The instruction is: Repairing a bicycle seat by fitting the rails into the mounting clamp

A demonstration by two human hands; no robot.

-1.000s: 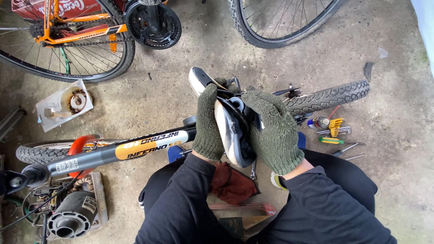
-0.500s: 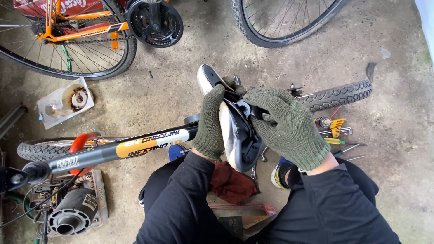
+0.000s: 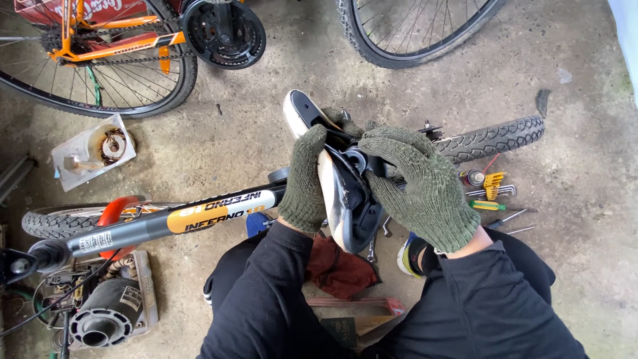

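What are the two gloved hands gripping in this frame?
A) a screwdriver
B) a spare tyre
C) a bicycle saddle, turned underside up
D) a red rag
C: the left hand and right hand both clasp the black-and-white bicycle saddle, its underside showing.

A bicycle repair workshop with a stained concrete floor (image 3: 585, 166). An orange bicycle (image 3: 100, 40), a loose wheel (image 3: 419, 26) and scattered hand tools (image 3: 495, 193) lie about.

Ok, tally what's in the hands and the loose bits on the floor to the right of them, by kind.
Bike saddle, held by gloved left hand and right hand: 1
Yellow hex key set: 1
Green-handled screwdriver: 1
Small spray can: 1
Total: 4
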